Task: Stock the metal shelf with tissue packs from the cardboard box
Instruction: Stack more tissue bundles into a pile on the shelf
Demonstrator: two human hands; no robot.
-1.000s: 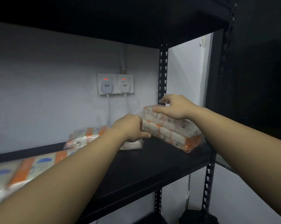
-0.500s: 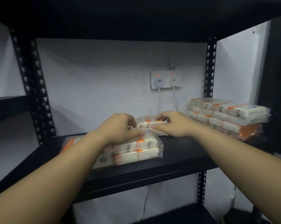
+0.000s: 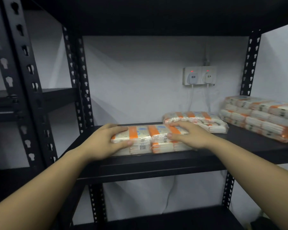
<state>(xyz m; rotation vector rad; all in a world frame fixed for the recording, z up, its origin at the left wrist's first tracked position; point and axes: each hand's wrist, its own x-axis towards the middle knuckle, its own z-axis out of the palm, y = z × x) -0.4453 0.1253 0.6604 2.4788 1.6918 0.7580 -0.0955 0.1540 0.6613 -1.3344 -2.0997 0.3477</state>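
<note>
Tissue pack [image 3: 148,138] sits at the front edge of the metal shelf [image 3: 156,165], left of centre on the middle board, w/ both hands on it. It's a multi-pack in clear film, white w/ orange bands, barcode facing front. Judging by looks: light, soft and squashy, film prob. slippery, nothing fragile; best taken at the two short ends w/ thumbs on the front face and fingers over the top, since a one-point pinch would likely just crumple the wrap. Left hand [image 3: 106,141] is at the pack's left end, fingers laid over the top, thumb pressed on the front face, so a loose clamp round that corner. Right hand [image 3: 188,135] is on the right part of the top, fingers curled over toward the back, thumb tucked down the front; it grips the pack too, not wide open. Further right, behind and just beside, a second pack [image 3: 198,121] lies flat; can't tell if the two touch. Far right, a stack of packs [image 3: 259,117] sits on the same board, well apart. On the wall behind, a double socket [image 3: 200,75] w/ two plugs in. Cardboard box not in view.
</note>
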